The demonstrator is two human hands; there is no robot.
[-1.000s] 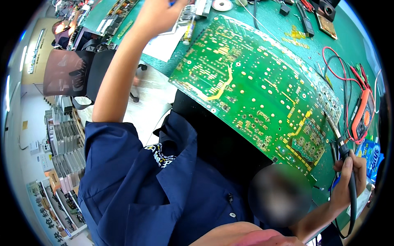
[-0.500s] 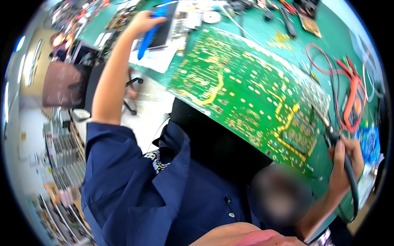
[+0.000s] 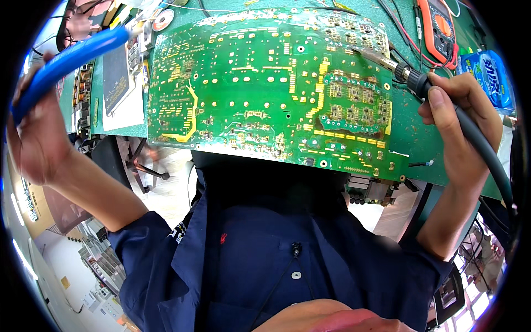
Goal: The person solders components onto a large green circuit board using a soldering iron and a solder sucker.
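The circuit board (image 3: 249, 116) lies on the green bench (image 3: 423, 141) in front of the person, its long near side close to the bench's front edge. The right hand (image 3: 464, 113) is closed around the handle of a soldering iron (image 3: 418, 84), with the thumb along the grip; the thick cable (image 3: 487, 146) trails down past the wrist. The tip points at the board's upper right area; whether it touches the surface or sits just above cannot be told. The left hand (image 3: 41, 135) is curled around the lower end of a blue tube-shaped tool (image 3: 72, 66), held clear of the board at its left, pale tip pointing toward the board. The step in hand appears to be positioning both tools for work on the joints. The next move calls for aligning the blue tool's tip with the iron's tip while keeping the hot end off neighbouring parts. Note the multimeter (image 3: 441, 27) and blue packet (image 3: 489, 80) near the right hand; the iron should stay clear of both.
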